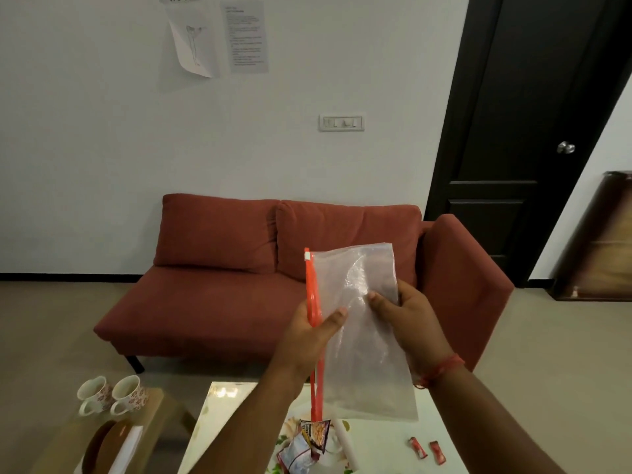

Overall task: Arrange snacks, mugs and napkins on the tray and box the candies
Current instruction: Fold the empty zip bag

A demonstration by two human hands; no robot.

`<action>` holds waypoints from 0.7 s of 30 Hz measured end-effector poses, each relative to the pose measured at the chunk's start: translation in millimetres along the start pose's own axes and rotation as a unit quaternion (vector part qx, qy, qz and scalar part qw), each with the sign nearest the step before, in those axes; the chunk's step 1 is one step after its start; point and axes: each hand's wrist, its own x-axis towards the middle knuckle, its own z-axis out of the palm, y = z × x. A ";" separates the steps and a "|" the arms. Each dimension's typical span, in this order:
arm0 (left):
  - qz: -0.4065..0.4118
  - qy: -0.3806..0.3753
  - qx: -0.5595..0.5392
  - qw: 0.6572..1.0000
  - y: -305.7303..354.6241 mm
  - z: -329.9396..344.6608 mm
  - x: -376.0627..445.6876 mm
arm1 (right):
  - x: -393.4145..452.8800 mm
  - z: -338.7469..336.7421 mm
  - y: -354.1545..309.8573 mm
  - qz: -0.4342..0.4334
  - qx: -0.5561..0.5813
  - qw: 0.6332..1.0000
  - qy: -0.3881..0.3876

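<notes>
Snack packets (305, 446) (cut off by arm)

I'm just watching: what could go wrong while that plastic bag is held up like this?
The bag, held by the left hand and right hand, looks thin and could slip or tear. It hangs over the snack packet and two candies on the table, hiding them partly, so something might get knocked.

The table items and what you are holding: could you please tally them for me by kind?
Floral mugs: 2
Red candies: 2
Snack packets: 2
Clear zip bag, held by left hand and right hand: 1
Total: 7
</notes>
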 end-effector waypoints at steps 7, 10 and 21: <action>0.026 0.067 -0.010 0.997 -7.8 -10.0 17.6 | 3.1 -11.6 1.8 0.046 0.019 0.996 -0.068; 0.051 0.057 0.008 0.997 -9.3 -12.6 19.6 | 3.8 -18.4 0.8 0.066 0.010 0.991 -0.115; 0.132 0.069 0.063 0.987 -5.5 -12.6 28.1 | 13.5 -21.3 8.9 -0.037 -0.103 0.994 0.027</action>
